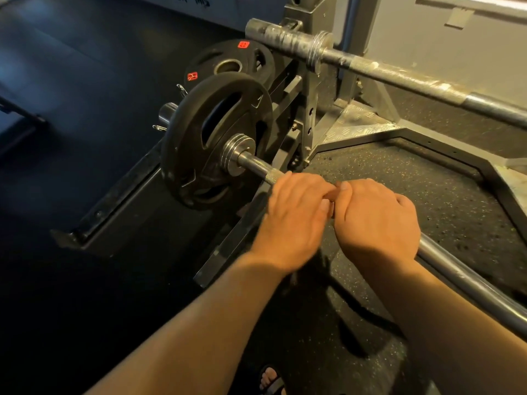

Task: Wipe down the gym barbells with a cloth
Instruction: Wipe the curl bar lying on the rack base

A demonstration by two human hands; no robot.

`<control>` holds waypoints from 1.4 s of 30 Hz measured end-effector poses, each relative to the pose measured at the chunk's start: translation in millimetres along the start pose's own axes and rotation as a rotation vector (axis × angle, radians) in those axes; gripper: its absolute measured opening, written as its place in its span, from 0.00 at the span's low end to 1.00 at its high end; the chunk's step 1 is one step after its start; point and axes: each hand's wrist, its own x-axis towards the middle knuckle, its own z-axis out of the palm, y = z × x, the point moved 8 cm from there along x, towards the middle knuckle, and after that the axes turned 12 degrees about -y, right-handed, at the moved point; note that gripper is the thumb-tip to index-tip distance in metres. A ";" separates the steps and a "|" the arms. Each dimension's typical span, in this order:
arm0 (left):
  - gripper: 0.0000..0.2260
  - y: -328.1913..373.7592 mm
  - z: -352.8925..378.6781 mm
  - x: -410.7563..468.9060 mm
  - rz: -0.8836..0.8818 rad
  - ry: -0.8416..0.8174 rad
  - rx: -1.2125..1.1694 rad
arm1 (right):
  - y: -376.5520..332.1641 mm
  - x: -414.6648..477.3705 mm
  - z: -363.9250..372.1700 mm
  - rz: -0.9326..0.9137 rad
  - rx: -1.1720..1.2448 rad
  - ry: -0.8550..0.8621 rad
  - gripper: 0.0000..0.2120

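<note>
Two hands sit side by side on the near barbell (470, 280), just right of its big black weight plate (216, 138). The left hand (293, 220) lies over the bar with its fingers bent down the far side. It is blurry, so I cannot tell if it grips or only rests. The right hand (376, 220) wraps round the bar, knuckles up, and its thumb touches the left hand's fingers. I see no cloth. It may be tucked under the hands, or it may not be here at all; I cannot tell.

The far barbell (399, 77) lies up on the rack (310, 115), far and to the right. It has white, dusty marks on it. A second plate (231, 64) leans behind the first one. A foot (271, 379) in an open sandal stands on the dark floor (427, 181), near and under the arms.

What could go wrong? If no cloth is under the hands, bare skin rubs the rough part of the bar and no dirt comes off. The hands are very close to the plate, so a push to the left could bump fingers into the metal collar (238, 155). If the bar rolls or slips down, it could land by the open toes. The far barbell looks dirtier and could get forgotten.
</note>
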 end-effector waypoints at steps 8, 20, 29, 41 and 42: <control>0.17 -54.2 -37.2 11.7 -0.280 0.119 0.020 | 22.0 -8.7 -1.0 -0.050 0.000 -0.170 0.24; 0.18 9.0 19.5 -12.1 -0.082 0.023 -0.012 | 34.5 -12.9 -5.8 0.049 -0.030 -0.142 0.25; 0.17 3.2 4.9 2.7 -0.354 0.234 -0.087 | 69.5 -27.2 -4.9 0.097 0.010 -0.183 0.26; 0.13 5.1 -3.9 8.7 -0.276 0.074 0.244 | 77.6 -36.6 -6.7 0.079 0.051 -0.182 0.26; 0.13 -0.1 -9.8 7.4 -0.351 0.150 0.134 | 79.5 -38.2 -6.1 0.082 0.050 -0.180 0.26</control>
